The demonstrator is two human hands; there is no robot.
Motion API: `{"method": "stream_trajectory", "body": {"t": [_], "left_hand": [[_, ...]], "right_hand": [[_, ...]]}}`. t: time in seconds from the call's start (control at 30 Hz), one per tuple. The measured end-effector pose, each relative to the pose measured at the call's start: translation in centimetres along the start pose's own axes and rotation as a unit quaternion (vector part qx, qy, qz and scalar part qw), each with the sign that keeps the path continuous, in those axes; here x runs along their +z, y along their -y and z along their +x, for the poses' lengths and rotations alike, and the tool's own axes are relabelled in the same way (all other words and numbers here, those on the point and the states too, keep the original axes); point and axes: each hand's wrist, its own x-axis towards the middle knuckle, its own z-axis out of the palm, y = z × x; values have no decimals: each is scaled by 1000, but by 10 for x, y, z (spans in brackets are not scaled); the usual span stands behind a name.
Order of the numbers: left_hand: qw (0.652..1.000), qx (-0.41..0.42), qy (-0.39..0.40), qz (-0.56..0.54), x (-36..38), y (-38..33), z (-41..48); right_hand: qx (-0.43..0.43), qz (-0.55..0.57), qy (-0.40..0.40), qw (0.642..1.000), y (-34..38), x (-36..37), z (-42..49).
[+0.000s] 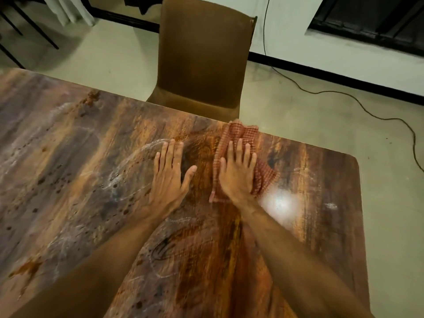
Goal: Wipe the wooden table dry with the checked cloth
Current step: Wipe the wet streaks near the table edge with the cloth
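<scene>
The wooden table (309, 226) fills most of the view, streaked with wet smears and dark droplets on its left half. A red checked cloth (243, 136) lies crumpled near the table's far edge. My right hand (237, 174) presses flat on the cloth, fingers spread, with the cloth sticking out beyond the fingertips and to the right. My left hand (169, 177) rests flat on the bare wood just left of the cloth, fingers apart, holding nothing.
A brown chair (202, 58) stands pushed against the table's far edge, right behind the cloth. The table's right corner (354, 160) is rounded. A black cable (358, 104) trails over the pale floor to the right. Dark chair legs (34, 26) show far left.
</scene>
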Motion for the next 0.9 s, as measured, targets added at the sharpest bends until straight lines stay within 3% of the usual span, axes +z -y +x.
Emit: {"method": "stream_trajectory", "body": {"t": [0.13, 0.2, 0.3, 0.37, 0.43, 0.57, 0.6, 0.7, 0.77, 0.83, 0.9], "left_hand": [[1000, 16, 12, -5, 13, -27, -4], [1000, 16, 15, 2, 20, -39, -5], [999, 27, 22, -3, 27, -57, -7], [999, 36, 36, -4, 35, -74, -8], [998, 46, 53, -1, 44, -93, -10], [995, 76, 60, 3, 65, -141, -10], [995, 81, 61, 1, 68, -149, -10], [993, 100, 66, -2, 75, -168, -12], [992, 103, 72, -1, 77, -178, -14], [991, 100, 84, 1, 81, -192, -17], [991, 95, 90, 4, 87, -204, -19]], "right_hand": [[-206, -21, 30, 978, -3, 7, -24], [-166, -18, 24, 986, -47, -7, -9], [23, -13, 5, 1000, -136, -28, 3], [96, -5, -7, 995, -171, -33, -6], [74, -6, -2, 997, -161, -25, -25], [-108, -13, 11, 994, -159, -11, -55], [-105, -11, 11, 994, -177, -17, -48], [46, -4, -1, 999, -245, -36, -27], [102, -2, -6, 995, -268, -42, -27], [80, 6, -11, 997, -257, -39, -44], [-10, 4, -2, 1000, -241, -28, -69]]}}
